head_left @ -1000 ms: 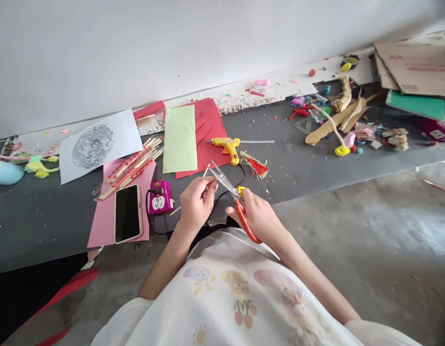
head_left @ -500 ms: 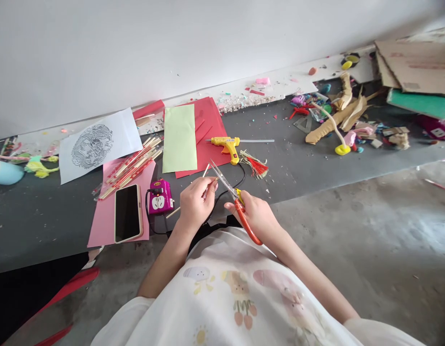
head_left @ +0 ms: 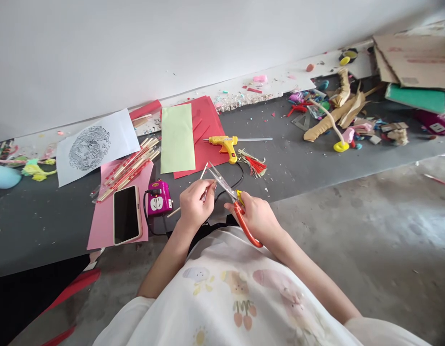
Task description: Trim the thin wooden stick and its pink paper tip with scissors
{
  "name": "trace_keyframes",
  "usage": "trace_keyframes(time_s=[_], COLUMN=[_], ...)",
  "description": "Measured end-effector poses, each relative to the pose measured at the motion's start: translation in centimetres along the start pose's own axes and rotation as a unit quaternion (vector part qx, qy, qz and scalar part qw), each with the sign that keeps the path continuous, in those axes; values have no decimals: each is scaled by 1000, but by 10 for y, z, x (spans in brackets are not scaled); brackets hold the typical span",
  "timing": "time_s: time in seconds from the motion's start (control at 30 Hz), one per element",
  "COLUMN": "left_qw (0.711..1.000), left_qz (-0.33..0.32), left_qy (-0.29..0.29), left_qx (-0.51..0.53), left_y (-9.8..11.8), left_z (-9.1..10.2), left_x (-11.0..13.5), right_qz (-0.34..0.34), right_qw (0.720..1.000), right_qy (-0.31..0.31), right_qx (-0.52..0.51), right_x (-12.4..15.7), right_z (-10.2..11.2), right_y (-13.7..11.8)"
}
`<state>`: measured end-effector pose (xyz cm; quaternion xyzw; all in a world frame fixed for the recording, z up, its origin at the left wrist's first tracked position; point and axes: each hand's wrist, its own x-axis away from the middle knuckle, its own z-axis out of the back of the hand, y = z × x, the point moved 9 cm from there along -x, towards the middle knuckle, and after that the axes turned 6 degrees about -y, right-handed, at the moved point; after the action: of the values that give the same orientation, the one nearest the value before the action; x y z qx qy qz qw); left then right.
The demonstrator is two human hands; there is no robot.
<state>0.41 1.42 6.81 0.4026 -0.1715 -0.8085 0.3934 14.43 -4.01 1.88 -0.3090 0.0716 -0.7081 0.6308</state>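
My left hand [head_left: 195, 204] pinches a thin wooden stick [head_left: 203, 171] that slants up to the right, its lower end poking out below the hand. My right hand [head_left: 254, 215] grips orange-handled scissors [head_left: 232, 198], whose blades point up and left and meet the stick near my left fingertips. Both hands hover above the dark mat [head_left: 298, 158], in front of my white printed shirt. A yellow glue gun [head_left: 225, 144] lies just beyond the scissor tips.
A phone [head_left: 126, 214] rests on pink paper beside a magenta power strip [head_left: 158, 198]. A bundle of sticks [head_left: 129, 168], a printed sheet [head_left: 92, 146], green paper [head_left: 178, 138] on red paper, a red tassel [head_left: 256, 166] and craft scraps [head_left: 338, 120] lie around. Cardboard [head_left: 413, 60] is stacked far right.
Both hands and the scissors have shifted only slightly; the blades have come closer to the stick. The view has moved down a little.
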Motion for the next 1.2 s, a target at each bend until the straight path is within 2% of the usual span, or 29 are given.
trace_keyframes(time_s=[0.63,0.8,1.0,1.2], left_qw=[999,998,985,982], left_qz=[-29,28,121,139], left_qy=[-28,5,21,3], left_qx=[12,52,119,125], left_y=[2,2,-6,-5], left_z=[5,7,2,1], left_x=[-4,-5,-2,-1], right_qz=[4,5,57,78], right_qw=[1000,1000,996,992], right_qy=[-1,18,58,89], right_qx=[-7,0,21,33], right_x=[5,5,4,4], right_z=[4,6,11,13], right_y=[1,-2,-12,-12])
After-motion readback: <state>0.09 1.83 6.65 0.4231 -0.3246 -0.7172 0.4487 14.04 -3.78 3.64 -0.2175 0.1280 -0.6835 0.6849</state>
